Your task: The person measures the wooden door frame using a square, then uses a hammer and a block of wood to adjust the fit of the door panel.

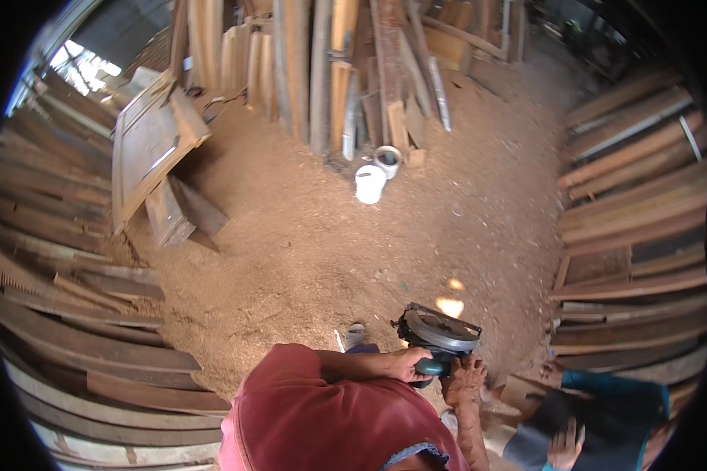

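Note:
Close in front of my body, a circular saw [438, 330] with a silver-grey blade guard, dark base and green handle is held up in both hands. My left hand [405, 364] comes across from the left and closes around the handle end. Beside it, to the right, my right hand [464, 380] has its fingers curled on the rear of the saw. The saw's body hides part of the fingers. A shoe [355, 335] shows on the floor beyond my left forearm.
Another person [597, 416] in teal sleeves sits or crouches at right, beside a brown board [522, 394]. Stacked planks line the left [71, 306] and right [636, 224]. Upright timbers [294, 71], white bucket [369, 185] and leaning wooden panel [148, 149] stand ahead on sawdust-covered floor.

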{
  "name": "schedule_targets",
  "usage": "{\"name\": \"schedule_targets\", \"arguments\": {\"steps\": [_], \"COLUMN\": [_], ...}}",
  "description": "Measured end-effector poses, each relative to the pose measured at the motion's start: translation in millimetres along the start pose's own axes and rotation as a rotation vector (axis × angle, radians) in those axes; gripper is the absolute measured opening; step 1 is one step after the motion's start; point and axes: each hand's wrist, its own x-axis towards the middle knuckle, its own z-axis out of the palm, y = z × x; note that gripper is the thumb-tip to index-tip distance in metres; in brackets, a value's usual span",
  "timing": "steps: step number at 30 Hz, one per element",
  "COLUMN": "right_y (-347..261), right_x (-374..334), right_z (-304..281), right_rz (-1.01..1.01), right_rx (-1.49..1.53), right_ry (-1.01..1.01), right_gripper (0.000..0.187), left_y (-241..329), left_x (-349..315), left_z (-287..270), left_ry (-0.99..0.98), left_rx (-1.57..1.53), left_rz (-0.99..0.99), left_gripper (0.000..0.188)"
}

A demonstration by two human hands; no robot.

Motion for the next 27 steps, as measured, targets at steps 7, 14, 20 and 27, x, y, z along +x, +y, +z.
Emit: {"name": "schedule_targets", "arguments": {"steps": [7,14,20,27], "right_y": [-146,-241,-304,-373], "right_x": [187,288,375,541], "right_z": [17,-32,-46,-48], "right_rz": [-0.470,-0.821,-1.033,-1.180], "right_rx": [0.097,-0.072,-0.115,-0.154], "right_ry": [0.173,0.116,-0.008,-0.401], "right_gripper": [0.033,0.025,0.021,0.037], "left_y": [163,242,306,438], "left_x": [-88,-149,-154,-149], "left_z": [-94,-130,-153,-182], "left_ry": [0.129,0.070,0.022,-0.005], "left_rx": [-0.230,-0.274,-0.458,-0.591], "left_rz": [0.296,0.516,0.641,0.764], "left_gripper": [0.014,0.013,0.016,0.014]}}
